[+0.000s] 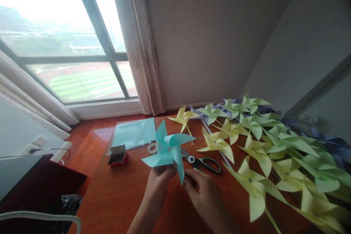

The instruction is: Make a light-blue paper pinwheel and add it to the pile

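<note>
A turquoise paper pinwheel (164, 148) with curled blades is held up over the wooden table. Behind its lower left part, my left hand (159, 181) is closed on it, its fingertips partly hidden by the paper. My right hand (203, 190) is closed at the tip of the lower blade, thumb and forefinger pinching there. Just beyond the pinwheel lie scissors (210, 165) with black and white handles, their blades partly covered by it. A roll of tape (151, 148) rests to the left of it.
Left on the table (109, 197) stands a small red open box (117, 159) of small dark pieces. Turquoise sheets (133, 131) in clear plastic lie farther back. Yellow pinwheels (250, 182), green pinwheels (290, 140) and purple ones crowd the right side. Tiny scraps lie near the scissors.
</note>
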A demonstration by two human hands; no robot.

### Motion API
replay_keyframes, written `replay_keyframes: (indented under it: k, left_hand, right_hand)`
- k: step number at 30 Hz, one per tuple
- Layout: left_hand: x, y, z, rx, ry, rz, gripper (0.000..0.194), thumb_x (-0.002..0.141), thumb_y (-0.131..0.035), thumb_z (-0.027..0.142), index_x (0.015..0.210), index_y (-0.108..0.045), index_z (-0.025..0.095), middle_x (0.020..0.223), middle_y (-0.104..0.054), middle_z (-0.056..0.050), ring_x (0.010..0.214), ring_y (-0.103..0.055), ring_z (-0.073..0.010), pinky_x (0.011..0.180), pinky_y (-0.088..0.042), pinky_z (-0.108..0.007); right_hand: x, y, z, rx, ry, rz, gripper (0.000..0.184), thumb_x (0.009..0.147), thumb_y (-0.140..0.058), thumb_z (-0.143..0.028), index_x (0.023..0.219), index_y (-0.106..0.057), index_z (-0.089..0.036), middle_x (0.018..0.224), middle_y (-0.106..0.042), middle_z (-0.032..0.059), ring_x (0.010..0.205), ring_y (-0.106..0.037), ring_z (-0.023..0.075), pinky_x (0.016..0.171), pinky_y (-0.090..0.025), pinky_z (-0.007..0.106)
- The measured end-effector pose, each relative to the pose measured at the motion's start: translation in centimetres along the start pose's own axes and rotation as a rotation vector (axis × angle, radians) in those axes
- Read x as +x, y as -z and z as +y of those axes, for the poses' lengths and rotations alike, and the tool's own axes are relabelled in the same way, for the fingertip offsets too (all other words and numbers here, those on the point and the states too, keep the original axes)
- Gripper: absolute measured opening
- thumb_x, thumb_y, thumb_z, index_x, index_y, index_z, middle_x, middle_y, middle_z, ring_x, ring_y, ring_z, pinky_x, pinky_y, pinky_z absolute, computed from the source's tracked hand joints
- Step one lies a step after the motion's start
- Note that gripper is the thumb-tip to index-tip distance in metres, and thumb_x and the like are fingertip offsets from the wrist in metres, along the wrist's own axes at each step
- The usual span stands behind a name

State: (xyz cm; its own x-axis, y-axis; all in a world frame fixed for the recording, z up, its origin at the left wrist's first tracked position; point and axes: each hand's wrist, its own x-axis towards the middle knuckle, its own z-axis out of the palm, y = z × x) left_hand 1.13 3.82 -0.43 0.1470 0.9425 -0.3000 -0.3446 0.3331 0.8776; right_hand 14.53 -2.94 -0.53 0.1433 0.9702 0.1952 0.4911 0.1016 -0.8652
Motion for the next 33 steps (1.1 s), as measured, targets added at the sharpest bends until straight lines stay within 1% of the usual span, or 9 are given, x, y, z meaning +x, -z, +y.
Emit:
replay_keyframes:
  k: [3,8,12,17,20,22,27,30,33]
  left_hand:
    - [0.1,0.1,-0.3,0.019,-0.013,0.054,0.037,0.057,-0.093,0.039,0.074,-0.074,0.012,0.069,-0.069,-0.003,0.065,-0.055,-0.0146,0.063,-0.046,-0.027]
    - [0.5,0.6,-0.7,0.074,0.012,0.051,0.041,0.057,-0.094,0.042,0.074,-0.074,0.010,0.067,-0.069,-0.005,0.065,-0.056,-0.0146,0.064,-0.047,-0.027]
    - [0.7,0.6,-0.8,0.049,0.034,0.078,0.044,0.051,-0.096,0.043,0.072,-0.073,0.011,0.067,-0.068,-0.004,0.066,-0.057,-0.0152,0.064,-0.047,-0.028]
    - [0.5,0.5,-0.9,0.074,0.025,0.073,0.042,0.051,-0.096,0.041,0.070,-0.073,0.011,0.067,-0.068,-0.004,0.067,-0.058,-0.0159,0.066,-0.048,-0.029]
    - [0.4,0.7,-1.1,0.112,0.016,0.062,0.040,0.053,-0.095,0.040,0.071,-0.073,0.011,0.069,-0.069,-0.004,0.071,-0.060,-0.0176,0.070,-0.049,-0.029]
    - [0.5,0.8,-1.2,0.114,0.020,0.058,0.041,0.053,-0.095,0.041,0.072,-0.074,0.011,0.070,-0.070,-0.004,0.073,-0.060,-0.0178,0.072,-0.049,-0.029]
    - [0.6,0.6,-1.1,0.079,0.038,0.084,0.046,0.052,-0.096,0.046,0.073,-0.073,0.012,0.072,-0.070,-0.004,0.071,-0.060,-0.0170,0.070,-0.049,-0.029]
    - [0.4,0.5,-1.0,0.081,0.047,0.078,0.049,0.051,-0.096,0.047,0.078,-0.074,0.012,0.076,-0.072,-0.006,0.075,-0.063,-0.0193,0.072,-0.050,-0.031]
    - [0.2,0.3,-0.9,0.204,0.048,0.026,0.047,0.058,-0.093,0.047,0.082,-0.075,0.012,0.078,-0.073,-0.007,0.076,-0.062,-0.0195,0.074,-0.049,-0.031]
  right_hand:
    - [-0.2,-0.7,0.9,-0.069,0.083,0.104,0.022,0.090,-0.052,-0.011,0.088,-0.072,-0.021,0.079,-0.075,0.0045,0.072,-0.070,0.0199,0.067,-0.047,0.027]
    - [-0.3,-1.1,1.4,-0.190,0.144,0.155,0.026,0.092,-0.049,-0.010,0.076,-0.066,-0.021,0.067,-0.066,0.0024,0.062,-0.063,0.0175,0.060,-0.041,0.027]
    - [-0.1,-0.9,1.3,-0.219,0.136,0.161,0.022,0.091,-0.051,-0.011,0.079,-0.067,-0.021,0.070,-0.065,0.0024,0.066,-0.062,0.0181,0.064,-0.040,0.028]
    - [0.0,-0.3,1.3,-0.113,0.064,0.122,0.020,0.091,-0.056,-0.012,0.077,-0.068,-0.021,0.072,-0.064,0.0010,0.066,-0.061,0.0154,0.063,-0.041,0.025]
    - [-0.1,-0.2,1.5,-0.121,0.057,0.108,0.022,0.093,-0.056,-0.013,0.076,-0.067,-0.021,0.070,-0.062,0.0002,0.065,-0.059,0.0147,0.062,-0.039,0.025]
    - [-0.2,-0.3,1.5,-0.171,0.074,0.130,0.021,0.092,-0.055,-0.012,0.077,-0.066,-0.021,0.071,-0.062,0.0005,0.065,-0.058,0.0152,0.062,-0.039,0.025]
    - [-0.4,-0.8,1.7,-0.308,0.168,0.259,0.017,0.090,-0.054,-0.011,0.089,-0.067,-0.022,0.077,-0.066,0.0027,0.073,-0.061,0.0193,0.069,-0.041,0.029]
    - [-0.5,-0.8,1.9,-0.334,0.165,0.289,0.018,0.093,-0.054,-0.012,0.087,-0.068,-0.022,0.076,-0.067,0.0033,0.074,-0.062,0.0200,0.071,-0.043,0.029]
    - [-0.5,-0.2,2.1,-0.326,0.155,0.282,0.020,0.092,-0.055,-0.012,0.083,-0.070,-0.022,0.077,-0.067,0.0036,0.076,-0.063,0.0199,0.071,-0.045,0.029]
